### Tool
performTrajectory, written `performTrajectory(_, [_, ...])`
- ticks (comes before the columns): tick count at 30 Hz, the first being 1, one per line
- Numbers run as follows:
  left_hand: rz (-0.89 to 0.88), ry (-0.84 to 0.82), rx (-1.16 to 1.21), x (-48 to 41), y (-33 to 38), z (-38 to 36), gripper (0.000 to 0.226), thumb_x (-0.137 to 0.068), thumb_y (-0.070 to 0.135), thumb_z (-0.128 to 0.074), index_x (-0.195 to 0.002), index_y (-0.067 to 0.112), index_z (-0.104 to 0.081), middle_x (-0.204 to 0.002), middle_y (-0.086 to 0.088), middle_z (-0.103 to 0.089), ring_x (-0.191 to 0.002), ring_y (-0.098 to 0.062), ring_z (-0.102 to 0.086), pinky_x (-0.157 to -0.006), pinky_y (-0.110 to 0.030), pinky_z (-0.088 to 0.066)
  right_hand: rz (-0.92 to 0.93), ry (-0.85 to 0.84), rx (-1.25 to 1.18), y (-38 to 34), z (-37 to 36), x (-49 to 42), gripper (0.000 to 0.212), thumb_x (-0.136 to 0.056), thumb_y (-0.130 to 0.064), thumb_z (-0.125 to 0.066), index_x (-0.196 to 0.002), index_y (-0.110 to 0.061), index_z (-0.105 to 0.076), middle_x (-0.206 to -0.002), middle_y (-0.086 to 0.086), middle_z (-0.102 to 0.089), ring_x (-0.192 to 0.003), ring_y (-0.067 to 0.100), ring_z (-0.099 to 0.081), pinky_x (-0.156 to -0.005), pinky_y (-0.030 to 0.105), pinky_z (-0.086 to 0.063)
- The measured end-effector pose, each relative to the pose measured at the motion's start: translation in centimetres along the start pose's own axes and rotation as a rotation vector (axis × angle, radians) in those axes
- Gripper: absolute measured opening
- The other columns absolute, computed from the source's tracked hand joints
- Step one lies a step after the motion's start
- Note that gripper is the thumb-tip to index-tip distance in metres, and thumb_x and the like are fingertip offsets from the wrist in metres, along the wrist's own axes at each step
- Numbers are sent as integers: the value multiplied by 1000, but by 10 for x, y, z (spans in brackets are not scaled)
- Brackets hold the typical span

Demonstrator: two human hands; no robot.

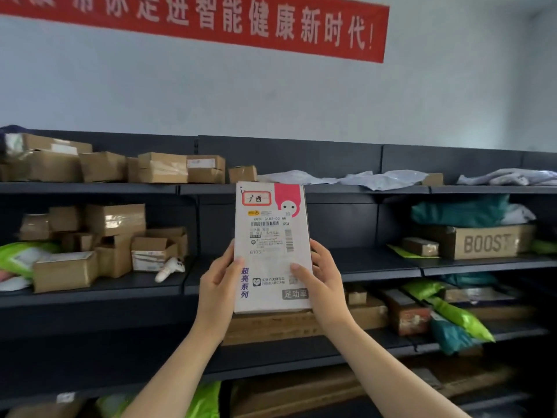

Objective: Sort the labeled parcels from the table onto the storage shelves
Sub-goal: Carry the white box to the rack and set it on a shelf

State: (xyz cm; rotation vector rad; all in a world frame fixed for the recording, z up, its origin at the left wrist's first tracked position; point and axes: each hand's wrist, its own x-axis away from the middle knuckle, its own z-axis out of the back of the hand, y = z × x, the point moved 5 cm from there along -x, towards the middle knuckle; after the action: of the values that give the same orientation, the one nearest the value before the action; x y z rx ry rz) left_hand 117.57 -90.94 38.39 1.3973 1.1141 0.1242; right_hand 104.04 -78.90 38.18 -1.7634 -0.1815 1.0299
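I hold a flat white parcel (271, 236) upright in front of the dark storage shelves (361, 190). It carries a red-framed handwritten label at the top left, a pink corner, a shipping label with barcodes and purple characters down the left edge. My left hand (218, 282) grips its lower left edge, thumb on the front. My right hand (319, 276) grips the lower right edge, thumb across the face. The parcel stands in the middle of the view, before the second shelf level.
Brown cartons (162, 167) fill the top shelf's left, white poly bags (382, 178) its right. The second shelf has stacked cartons (114, 233) at left and a BOOST box (485, 241) at right. Lower shelves hold green bags (458, 315) and flat cartons. A red banner (211, 22) hangs above.
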Motion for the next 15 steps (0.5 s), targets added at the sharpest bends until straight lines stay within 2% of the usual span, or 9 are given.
performTrajectory(6, [58, 11, -20, -24, -41, -38, 32, -93, 19, -51, -115, 43, -55, -121, -7, -64, -97, -22, -70, -69, -31, -60, -66, 0, -9, 31, 42, -32, 46, -84, -19, -70, -121, -38, -50, -121, 0, -65, -98, 21, -72, -80, 48, -60])
performTrajectory(9, [94, 26, -27, -36, -60, -55, 31, -94, 17, -50, -111, 43, -57, -115, -3, -69, -94, -21, -71, -67, -30, -60, -94, -1, -22, 49, 58, -49, 46, -85, -17, -69, -122, -35, -50, -119, 0, -67, -93, 19, -73, -78, 44, -61])
performTrajectory(15, [159, 73, -70, -63, -98, -76, 32, -95, 18, -50, -121, 35, -56, -109, 0, -72, -88, -18, -72, -66, -30, -60, -171, -21, -23, 83, 84, -86, 40, -85, -16, -69, -112, -41, -52, -113, -5, -68, -88, 16, -74, -71, 34, -62])
